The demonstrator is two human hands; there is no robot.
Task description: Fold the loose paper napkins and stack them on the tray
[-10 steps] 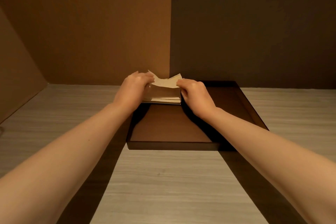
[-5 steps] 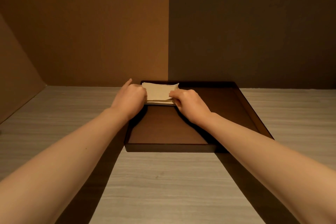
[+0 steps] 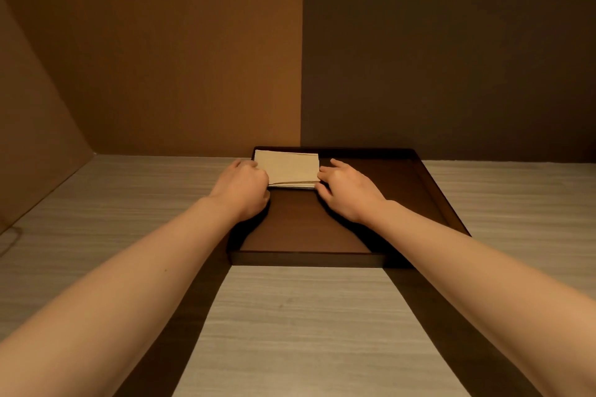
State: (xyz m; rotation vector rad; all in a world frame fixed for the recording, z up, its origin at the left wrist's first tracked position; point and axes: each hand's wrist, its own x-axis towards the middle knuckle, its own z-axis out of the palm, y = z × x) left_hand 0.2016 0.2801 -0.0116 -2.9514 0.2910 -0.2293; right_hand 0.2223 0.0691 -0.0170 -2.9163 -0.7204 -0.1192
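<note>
STEP: squaring stack | napkin stack (image 3: 286, 169) at tray's (image 3: 429, 190) 11 o'clock corner | left hand (image 3: 242, 190) curled against its edge, grip unclear; right hand (image 3: 346, 190) loosely spread, fingertips touching | NEXT: probably release, fetch further loose napkins

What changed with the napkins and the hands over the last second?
The top beige paper napkin, held up and crumpled a second ago, now lies flat on the stack in the far left corner of the dark brown wooden tray. The left hand and right hand came down and now flank the stack's sides, squaring it; a grip is not evident. The tray and the grey wood-grain table stayed put.
</note>
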